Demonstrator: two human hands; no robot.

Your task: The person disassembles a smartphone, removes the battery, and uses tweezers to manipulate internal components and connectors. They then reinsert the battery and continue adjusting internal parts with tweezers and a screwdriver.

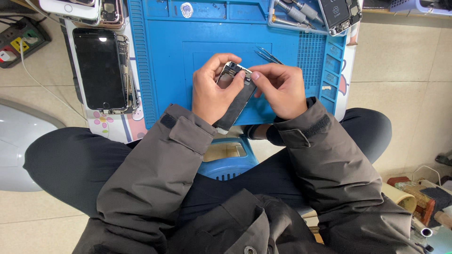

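Observation:
My left hand [212, 89] grips a detached phone screen panel [237, 101], its dark back side facing up, over the blue work mat [165, 56]. My right hand [282, 89] pinches the panel's upper end with thumb and forefinger, where small metal parts show. A pair of tweezers [269, 55] lies on the mat just beyond my right hand. Both sleeves are grey-brown jacket cuffs.
An opened black phone [101, 68] lies left of the mat. More phones [89, 9] sit at the top left, another opened phone [340, 15] and tools at the top right. A power strip [21, 40] lies far left. A blue stool [226, 160] stands below.

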